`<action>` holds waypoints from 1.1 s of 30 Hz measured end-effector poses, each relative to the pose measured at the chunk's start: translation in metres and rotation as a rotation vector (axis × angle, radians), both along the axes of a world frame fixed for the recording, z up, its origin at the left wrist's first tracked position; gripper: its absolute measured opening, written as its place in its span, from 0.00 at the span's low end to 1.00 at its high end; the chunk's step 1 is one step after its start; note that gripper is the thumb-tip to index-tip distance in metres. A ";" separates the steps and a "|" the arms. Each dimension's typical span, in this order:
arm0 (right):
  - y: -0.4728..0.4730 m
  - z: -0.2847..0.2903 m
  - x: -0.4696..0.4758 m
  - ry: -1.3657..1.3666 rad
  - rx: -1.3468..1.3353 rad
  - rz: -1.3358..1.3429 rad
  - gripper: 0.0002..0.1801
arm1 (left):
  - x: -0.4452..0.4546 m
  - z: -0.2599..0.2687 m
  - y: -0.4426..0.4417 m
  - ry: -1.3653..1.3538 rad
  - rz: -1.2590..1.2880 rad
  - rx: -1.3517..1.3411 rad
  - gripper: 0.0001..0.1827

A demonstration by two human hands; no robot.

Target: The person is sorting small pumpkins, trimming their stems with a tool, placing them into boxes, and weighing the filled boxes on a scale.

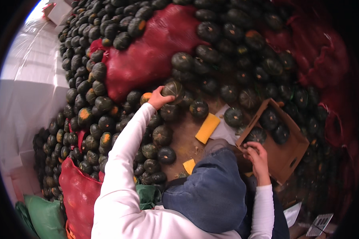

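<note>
My left hand [160, 98] reaches forward with its thumb and fingers around a dark green kabocha squash [173, 92] that has paler stripes. More squashes lie right below and beside it. My right hand [257, 156] is beside the near left edge of a cardboard box [290, 149]. Its fingers are loosely curled, and no object shows between them. Inside the box several dark green squashes [256, 135] sit toward the far left end, and bare cardboard shows at the near right. Whether my right fingers touch the box edge I cannot tell.
A large heap of squashes [104, 104] rises at the left. Full red mesh sacks [155, 47] lie on the heap, with another red sack [80, 194] and a green sack [45, 215] nearby. Yellow foam netting [207, 128] and a white sheet [224, 119] lie on the brown floor [182, 143].
</note>
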State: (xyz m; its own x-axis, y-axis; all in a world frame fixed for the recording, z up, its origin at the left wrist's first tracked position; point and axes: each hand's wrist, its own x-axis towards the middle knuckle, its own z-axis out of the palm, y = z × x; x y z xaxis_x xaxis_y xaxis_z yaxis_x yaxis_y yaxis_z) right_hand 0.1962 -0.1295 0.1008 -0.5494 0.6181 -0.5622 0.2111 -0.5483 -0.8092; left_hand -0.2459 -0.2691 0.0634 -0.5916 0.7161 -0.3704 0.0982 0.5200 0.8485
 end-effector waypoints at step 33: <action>0.048 -0.041 0.107 -0.557 0.453 -0.262 0.13 | 0.163 -0.061 0.084 0.350 -0.072 0.220 0.12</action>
